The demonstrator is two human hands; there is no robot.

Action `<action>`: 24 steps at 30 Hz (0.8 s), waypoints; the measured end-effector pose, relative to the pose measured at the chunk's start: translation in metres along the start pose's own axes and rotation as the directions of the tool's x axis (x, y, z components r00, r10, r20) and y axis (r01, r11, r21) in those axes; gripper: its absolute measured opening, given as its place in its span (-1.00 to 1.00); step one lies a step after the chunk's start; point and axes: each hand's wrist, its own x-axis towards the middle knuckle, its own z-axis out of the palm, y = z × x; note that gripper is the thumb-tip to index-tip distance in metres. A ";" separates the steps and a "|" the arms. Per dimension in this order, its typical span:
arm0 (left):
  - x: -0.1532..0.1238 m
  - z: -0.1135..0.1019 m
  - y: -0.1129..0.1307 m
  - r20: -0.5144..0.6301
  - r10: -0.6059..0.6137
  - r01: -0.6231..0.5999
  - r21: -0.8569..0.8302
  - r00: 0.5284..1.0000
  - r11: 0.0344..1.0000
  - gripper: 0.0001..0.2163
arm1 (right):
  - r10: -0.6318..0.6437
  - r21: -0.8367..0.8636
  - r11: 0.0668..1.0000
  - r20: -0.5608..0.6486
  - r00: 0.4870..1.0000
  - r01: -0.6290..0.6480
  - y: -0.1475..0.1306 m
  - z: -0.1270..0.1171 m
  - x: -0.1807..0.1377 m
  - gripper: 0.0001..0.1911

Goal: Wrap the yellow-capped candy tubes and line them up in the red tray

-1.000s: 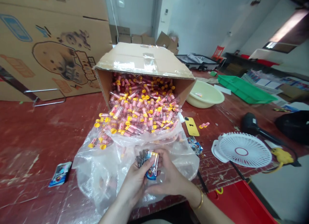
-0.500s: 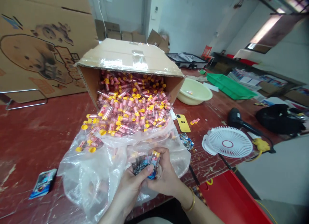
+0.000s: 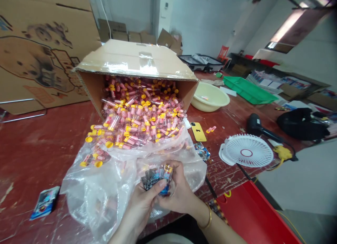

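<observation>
Low over the clear plastic sheet (image 3: 97, 191), my two hands meet. My left hand (image 3: 142, 200) is closed, its thumb pressed on a dark, blue-printed packet (image 3: 152, 178). A clear tube with a yellow cap (image 3: 167, 171) stands beside the packet's right side, and the curled fingers of my right hand (image 3: 181, 193) grip it. Its lower end is partly hidden by the left thumb. Beyond my hands, many pink-filled tubes with yellow caps (image 3: 137, 123) spill from a tipped cardboard box (image 3: 123, 58) onto the sheet.
A blue foil packet (image 3: 45, 202) lies at the left on the red table (image 3: 39, 149). To the right are a yellow phone (image 3: 198, 131), more blue packets (image 3: 201, 151), a white fan (image 3: 246, 151), a cream basin (image 3: 210, 104), a green tray (image 3: 249, 89) and a black hair dryer (image 3: 255, 126).
The whole view has shifted slightly, so the scene sits a little further left. My hands keep nearly the same grip; the tube and packet are turned slightly.
</observation>
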 end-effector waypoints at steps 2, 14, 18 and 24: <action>0.001 -0.001 -0.002 -0.010 0.007 -0.007 0.017 1.000 1.000 -0.69 | -0.010 -0.026 1.000 -0.011 1.000 0.010 -0.003 0.001 0.000 -0.31; -0.005 0.000 -0.020 0.026 -0.106 0.099 0.197 0.994 0.975 -0.70 | 0.132 0.130 0.986 -0.214 0.968 -0.106 -0.014 -0.055 -0.019 -0.77; -0.008 0.008 -0.041 0.078 -0.232 0.215 0.184 0.970 0.959 -0.76 | 0.229 0.167 0.972 -0.528 0.818 -0.165 -0.022 -0.120 -0.081 -0.70; -0.004 0.018 -0.067 0.150 -0.316 0.266 0.281 0.937 0.922 -0.75 | 0.255 0.069 0.860 -0.917 0.308 -0.506 0.011 -0.206 -0.238 -0.70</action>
